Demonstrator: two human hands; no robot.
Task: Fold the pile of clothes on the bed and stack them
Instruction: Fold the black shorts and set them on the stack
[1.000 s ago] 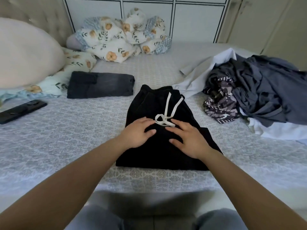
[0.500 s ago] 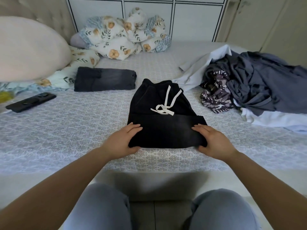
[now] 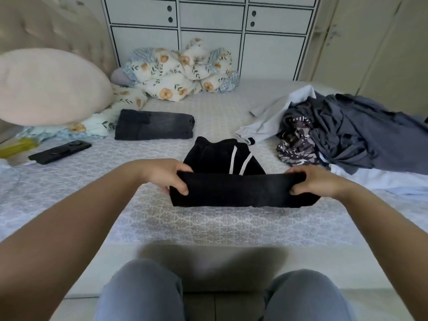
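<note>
1. One black folded garment with two white drawstrings (image 3: 231, 193), at centre.
2. One folded dark grey denim garment (image 3: 154, 124), at 11 o'clock.
3. One heap of unfolded clothes (image 3: 352, 133), at 2 o'clock.
4. One black slim remote-like device (image 3: 59, 151), at 9 o'clock.
5. One large pale pink pillow (image 3: 48, 85), at 10 o'clock.
6. Two hands: left hand (image 3: 163, 173), right hand (image 3: 318, 183).

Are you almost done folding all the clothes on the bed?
Not yet. One dark grey folded garment already lies finished near the pillows. Right now the left hand and right hand grip the near edge of the black drawstring shorts, lifting it for another fold. The unfolded pile on the right is left, and nothing is stacked yet.
</note>
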